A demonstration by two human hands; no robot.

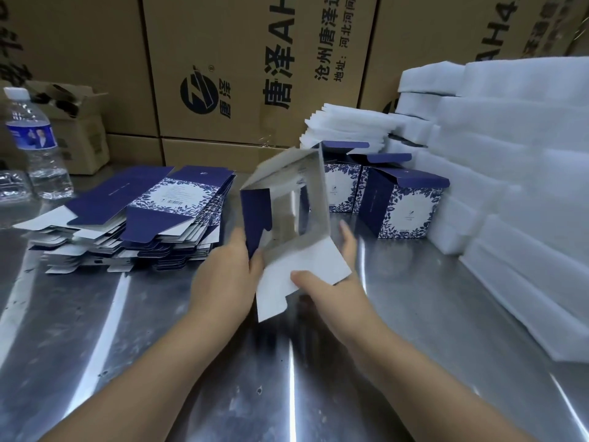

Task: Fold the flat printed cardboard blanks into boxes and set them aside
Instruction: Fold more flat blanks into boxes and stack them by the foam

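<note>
A blue and white printed cardboard blank [315, 199] is opened into a square tube and held above the steel table [127, 346], its open end facing me and its white flaps hanging toward me. My left hand [223, 275] grips its left blue wall. My right hand [328, 282] pinches the lower white flap, thumb on top and fingers behind the right wall. A stack of flat blanks [143, 215] lies on the table to the left. Two folded boxes [401, 202] stand behind to the right, lids open.
A water bottle [35, 145] stands at far left beside a crumpled plastic tray [12, 186]. White foam sheets [526, 173] are piled along the right side and behind the folded boxes. Large brown shipping cartons [255, 68] form a wall at the back.
</note>
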